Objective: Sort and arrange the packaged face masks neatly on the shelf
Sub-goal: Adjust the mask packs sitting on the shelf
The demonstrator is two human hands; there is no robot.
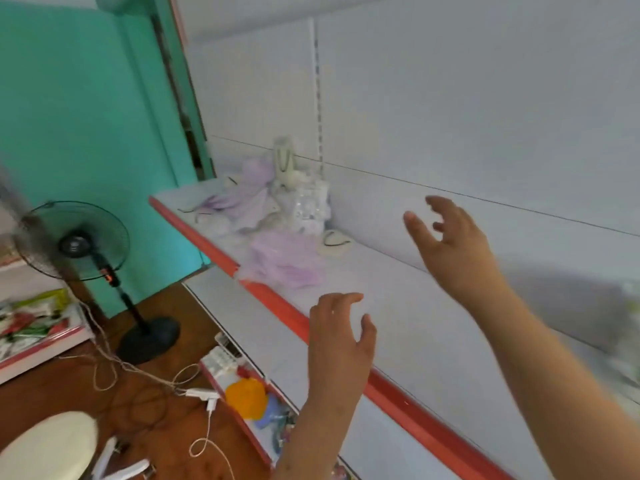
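Observation:
A loose heap of packaged face masks (266,199), purple and white in clear wrappers, lies at the far left end of the white shelf (391,317) with its red front edge. A purple pack (291,261) sits nearest me, by the edge. A single white mask (334,239) lies against the back panel. My left hand (341,336) hovers over the shelf's front edge, fingers loosely spread, holding nothing. My right hand (450,240) is raised above the shelf near the back panel, fingers apart and empty. Both hands are short of the heap.
A standing fan (76,244) is on the wooden floor to the left, with cords trailing to a power strip (202,394). A lower shelf (249,400) holds assorted goods. A white stool (48,445) is at the bottom left. More blurred packs (627,341) sit at the right.

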